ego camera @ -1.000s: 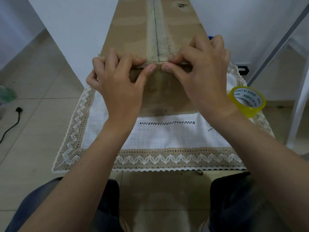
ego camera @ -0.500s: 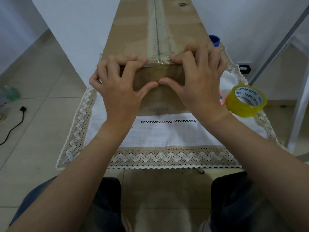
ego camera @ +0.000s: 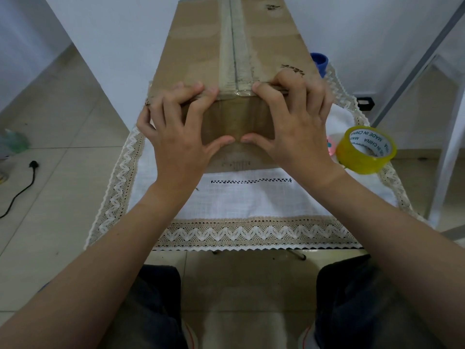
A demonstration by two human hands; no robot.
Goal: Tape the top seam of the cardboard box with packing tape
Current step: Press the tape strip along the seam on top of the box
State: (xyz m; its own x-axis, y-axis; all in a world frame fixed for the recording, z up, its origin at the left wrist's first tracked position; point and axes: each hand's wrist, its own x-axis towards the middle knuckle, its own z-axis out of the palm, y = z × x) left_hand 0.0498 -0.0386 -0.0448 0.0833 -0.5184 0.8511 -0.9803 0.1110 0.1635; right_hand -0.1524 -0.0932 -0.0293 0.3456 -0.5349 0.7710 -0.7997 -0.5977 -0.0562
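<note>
A tall brown cardboard box [ego camera: 198, 46] stands on a lace-trimmed white cloth [ego camera: 251, 201]. Clear tape [ego camera: 235, 54] runs along its top seam and folds down over the near edge onto the front face. My left hand [ego camera: 178, 137] has its fingers hooked over the top near edge left of the seam. My right hand [ego camera: 299, 129] does the same on the right. Both thumbs press on the front face and nearly touch at the taped strip. A yellow roll of packing tape [ego camera: 364, 157] lies on the cloth to the right, apart from my hands.
A blue round object [ego camera: 319, 61] sits behind the box's right side, and a small pink item [ego camera: 331, 146] lies beside the tape roll. A white frame leg [ego camera: 450, 147] stands at the right. A black plug and cable [ego camera: 34, 165] lie on the tiled floor at left.
My thumbs have slid from the top near edge down the front face, over the tape end. My fingers have spread along the top edge. The tape roll has not moved.
</note>
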